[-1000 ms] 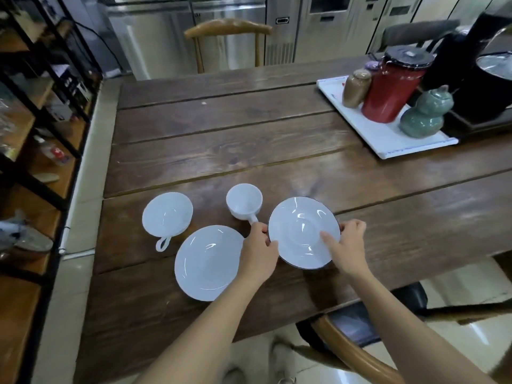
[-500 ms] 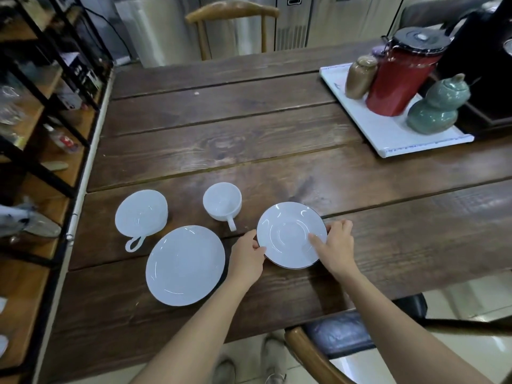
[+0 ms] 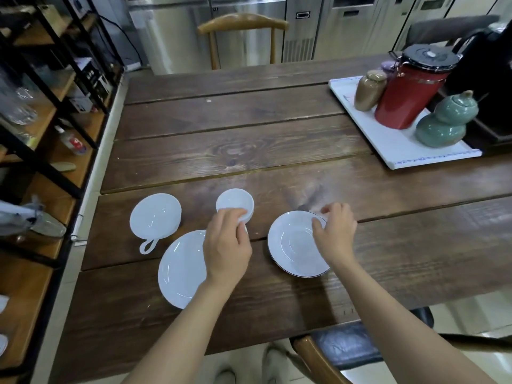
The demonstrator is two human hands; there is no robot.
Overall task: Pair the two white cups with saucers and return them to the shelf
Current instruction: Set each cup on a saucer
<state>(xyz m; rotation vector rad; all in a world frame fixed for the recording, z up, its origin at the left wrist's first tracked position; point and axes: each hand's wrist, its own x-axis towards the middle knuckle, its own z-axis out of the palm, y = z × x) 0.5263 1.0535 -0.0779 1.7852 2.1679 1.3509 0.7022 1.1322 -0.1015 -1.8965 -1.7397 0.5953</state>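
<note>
Wooden plank table [image 3: 249, 134] bears a small white cup [image 3: 234, 201] gripped by the left hand [image 3: 227, 245]; the right hand [image 3: 335, 234] pinches the rim of a round white saucer [image 3: 293, 246].

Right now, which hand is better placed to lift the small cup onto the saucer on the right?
Left. The left hand pinches the small cup at its near side, while the right hand holds the right saucer by its far rim.
</note>
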